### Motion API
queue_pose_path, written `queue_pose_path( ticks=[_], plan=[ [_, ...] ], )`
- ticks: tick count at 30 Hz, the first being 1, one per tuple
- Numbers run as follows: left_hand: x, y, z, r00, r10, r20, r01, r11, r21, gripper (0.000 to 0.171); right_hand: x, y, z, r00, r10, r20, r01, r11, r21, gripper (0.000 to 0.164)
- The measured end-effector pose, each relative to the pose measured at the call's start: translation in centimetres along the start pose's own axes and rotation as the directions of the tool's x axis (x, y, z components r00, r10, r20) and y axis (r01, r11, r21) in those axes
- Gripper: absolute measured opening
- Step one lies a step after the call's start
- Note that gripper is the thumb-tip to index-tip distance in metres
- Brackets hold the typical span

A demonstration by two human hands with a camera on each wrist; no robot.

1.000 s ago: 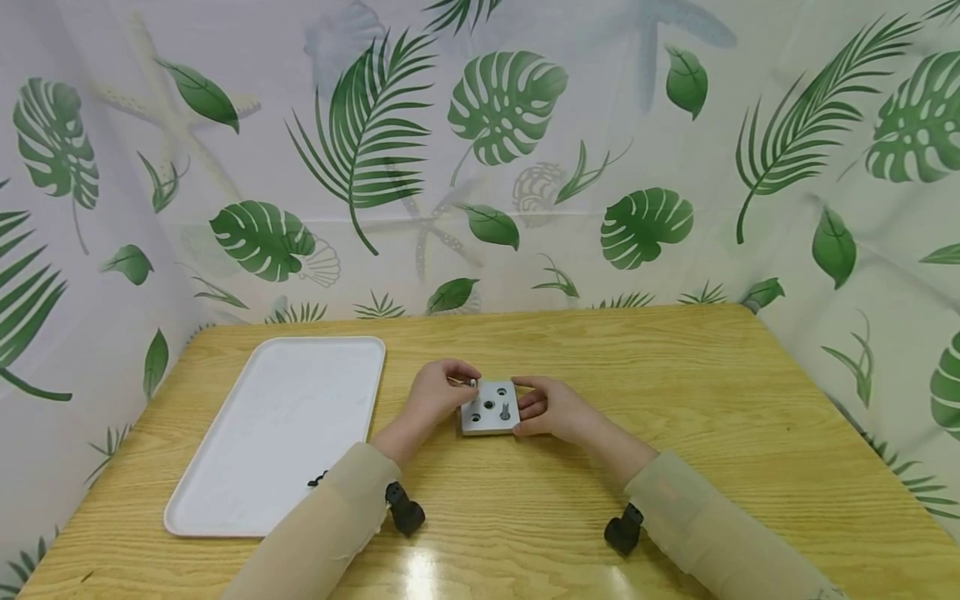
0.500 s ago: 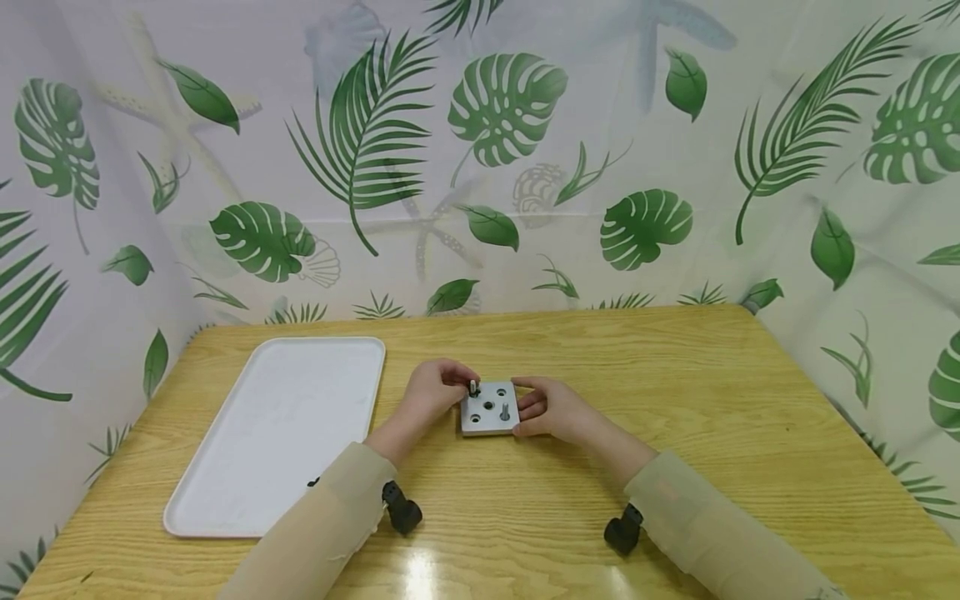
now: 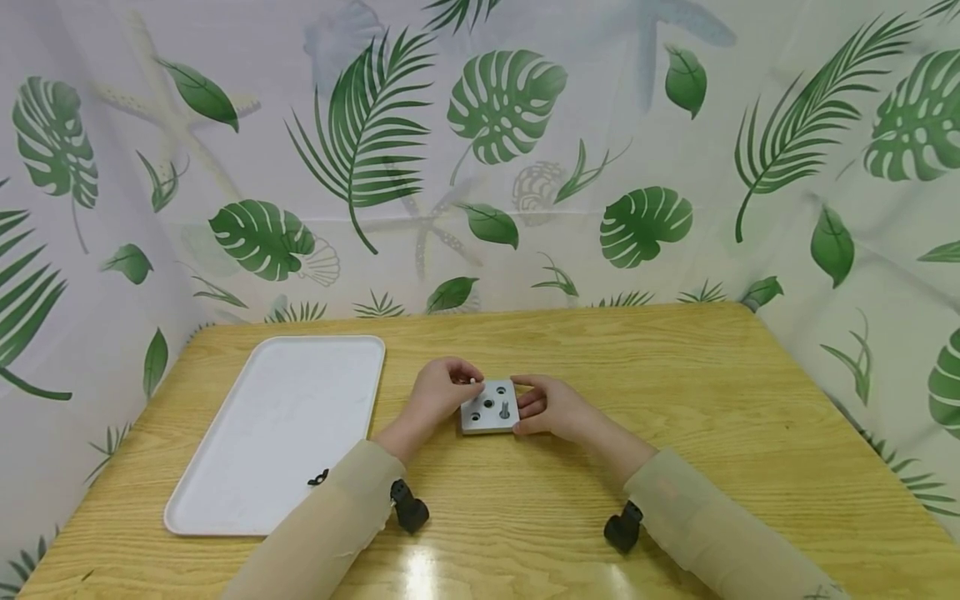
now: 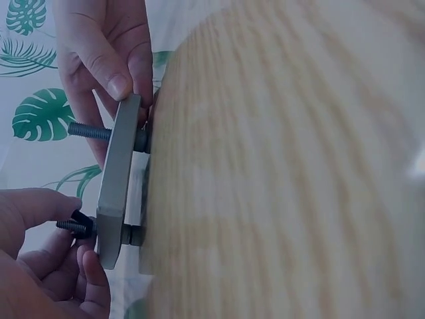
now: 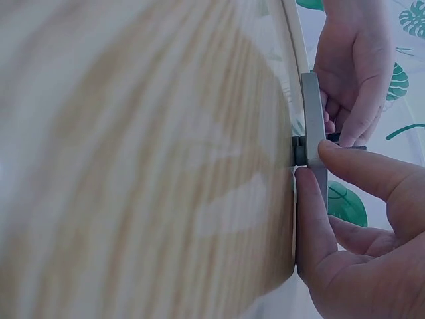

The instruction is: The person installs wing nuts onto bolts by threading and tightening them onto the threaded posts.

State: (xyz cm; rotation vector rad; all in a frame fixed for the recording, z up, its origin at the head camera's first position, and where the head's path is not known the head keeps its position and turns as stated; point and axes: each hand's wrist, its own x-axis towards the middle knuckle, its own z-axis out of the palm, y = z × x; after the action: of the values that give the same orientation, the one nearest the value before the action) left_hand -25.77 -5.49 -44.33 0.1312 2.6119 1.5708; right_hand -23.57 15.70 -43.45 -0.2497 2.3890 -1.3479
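Observation:
A square silver metal plate with several holes stands on the table, raised on the heads of two bolts. One threaded bolt sticks up bare from it. Around the other bolt sits a black wing nut, pinched between thumb and fingers of my left hand. In the head view those fingers cover most of this nut. My right hand grips the plate's right side, thumb at the near corner and fingers along the edge. Another black wing nut lies on the white tray beside my left sleeve.
The white tray lies on the left of the wooden table, partly under my left forearm. Black cameras are strapped to both wrists. A leaf-patterned cloth hangs behind and at both sides of the table.
My left fingers drew back a little from the bolt, showing the black wing nut, then closed over it again. The left forearm shifted slightly. My right hand kept its grip on the plate.

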Motion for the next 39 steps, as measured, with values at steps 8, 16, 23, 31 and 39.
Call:
queue_pose_path(
  ticks=[8,16,23,31,39],
  plan=[
    [-0.06,-0.1,-0.43,0.999,-0.031,-0.006,0.031,0.999,-0.018,0.019,-0.15,-0.2,-0.21,1.0,-0.009,0.009,0.009,1.0,-0.007,0.082],
    [0.04,-0.31,-0.72,0.999,-0.05,0.007,0.05,0.999,-0.022,0.014,-0.06,-0.01,-0.28,1.0,-0.011,0.005,0.011,1.0,0.0,0.081],
    [-0.02,-0.17,-0.81,0.999,-0.033,0.005,0.033,0.999,0.008,0.019,0.04,-0.17,-0.26,1.0,-0.008,0.005,0.008,1.0,0.001,0.081],
    [-0.03,-0.15,-0.62,1.0,0.004,-0.02,-0.004,1.0,0.017,0.02,0.09,-0.16,-0.36,1.0,0.004,0.008,-0.004,1.0,0.009,0.081],
    [0.04,-0.08,-0.44,0.997,0.002,-0.079,-0.001,1.0,0.008,0.015,0.15,-0.11,-0.23,1.0,0.008,0.001,-0.008,1.0,0.004,0.081]
  ],
)
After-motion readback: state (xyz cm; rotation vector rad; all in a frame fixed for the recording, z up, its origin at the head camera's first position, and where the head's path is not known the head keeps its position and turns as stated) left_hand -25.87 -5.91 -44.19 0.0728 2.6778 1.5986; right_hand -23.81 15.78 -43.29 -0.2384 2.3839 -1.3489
